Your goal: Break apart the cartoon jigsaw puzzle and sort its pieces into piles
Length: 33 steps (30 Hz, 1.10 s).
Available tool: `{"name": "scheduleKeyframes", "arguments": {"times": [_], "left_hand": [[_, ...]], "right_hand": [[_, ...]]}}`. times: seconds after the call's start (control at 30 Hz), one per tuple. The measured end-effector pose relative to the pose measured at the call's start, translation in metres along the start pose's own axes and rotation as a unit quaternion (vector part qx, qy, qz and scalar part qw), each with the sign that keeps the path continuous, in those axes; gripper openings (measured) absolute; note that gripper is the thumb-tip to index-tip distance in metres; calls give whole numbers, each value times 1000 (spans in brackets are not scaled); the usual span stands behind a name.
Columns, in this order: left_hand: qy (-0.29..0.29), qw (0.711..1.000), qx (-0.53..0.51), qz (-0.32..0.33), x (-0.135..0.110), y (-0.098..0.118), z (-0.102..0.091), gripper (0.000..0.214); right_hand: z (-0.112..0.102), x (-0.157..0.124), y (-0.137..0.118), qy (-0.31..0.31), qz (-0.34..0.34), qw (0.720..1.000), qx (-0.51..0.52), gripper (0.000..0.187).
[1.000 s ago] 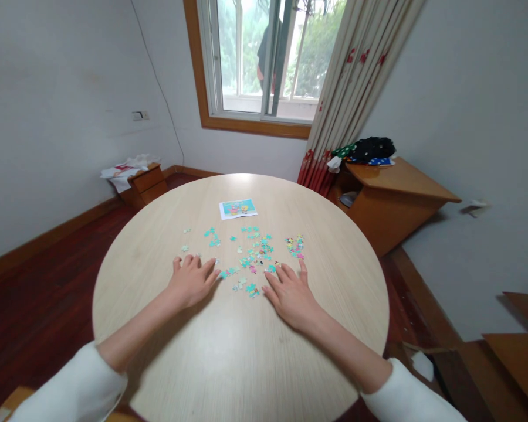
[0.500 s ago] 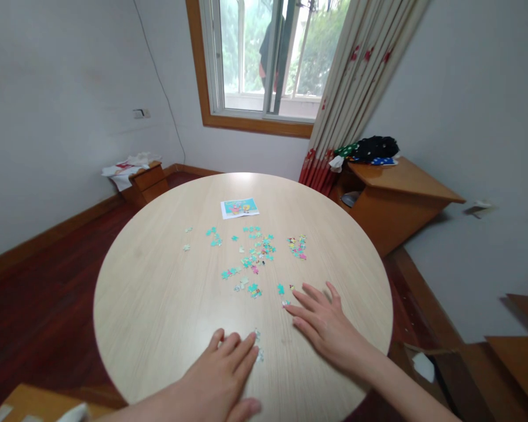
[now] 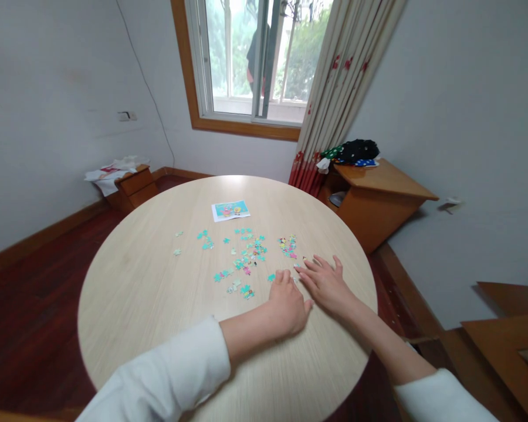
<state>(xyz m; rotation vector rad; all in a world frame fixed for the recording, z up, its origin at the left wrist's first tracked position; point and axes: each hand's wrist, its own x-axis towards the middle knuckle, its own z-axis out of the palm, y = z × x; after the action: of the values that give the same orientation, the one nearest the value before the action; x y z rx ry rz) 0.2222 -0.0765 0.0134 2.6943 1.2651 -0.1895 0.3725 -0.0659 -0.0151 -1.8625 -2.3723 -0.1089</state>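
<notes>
My left hand [image 3: 289, 302] rests palm down near the table's middle, fingers curled together over a pale puzzle piece [image 3: 294, 280] that peeks out beside the fingertips. The rest of what lies under it is hidden. Close by on the right, my right hand [image 3: 328, 284] is spread open, its fingertips touching small puzzle pieces [image 3: 296, 266]. A turquoise piece [image 3: 271, 277] lies just left of my left fingers. Beyond the hands are a scattered group of turquoise puzzle pieces [image 3: 259, 247] and a multicoloured cluster [image 3: 287, 246].
The round wooden table [image 3: 136, 305] carries a picture sheet [image 3: 231, 210] at the back and loose pieces [image 3: 205, 239] on the left. Behind stand a small cabinet [image 3: 136, 184] and a brown desk [image 3: 382, 181] with cloths [image 3: 356, 152]. A curtain [image 3: 330, 105] hangs by the window.
My left hand has moved forward and right, next to my right hand; the pale pieces near the front edge no longer show there. My right hand has shifted slightly forward. The view has turned slightly.
</notes>
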Motion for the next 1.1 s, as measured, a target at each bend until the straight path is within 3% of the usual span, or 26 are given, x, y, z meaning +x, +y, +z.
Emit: {"name": "scheduleKeyframes", "arguments": {"times": [0.13,0.27,0.63,0.77,0.97,1.1], "left_hand": [[31,999,-16,-18,23,7,0,58],[59,997,-18,-46,37,-1,-5,54],[139,990,-36,9,36,-33,-15,37],[167,984,-60,11,25,-64,-21,28],[198,969,-85,-119,-15,-136,-33,32],[201,965,-99,-134,-40,-171,-26,28]], "right_hand": [[6,18,14,-5,24,999,33,41],[10,31,21,7,50,994,97,43],[13,36,21,86,65,981,160,41],[16,35,21,94,53,981,162,41],[19,37,24,116,62,983,131,43],[12,37,13,141,77,983,92,42]]}}
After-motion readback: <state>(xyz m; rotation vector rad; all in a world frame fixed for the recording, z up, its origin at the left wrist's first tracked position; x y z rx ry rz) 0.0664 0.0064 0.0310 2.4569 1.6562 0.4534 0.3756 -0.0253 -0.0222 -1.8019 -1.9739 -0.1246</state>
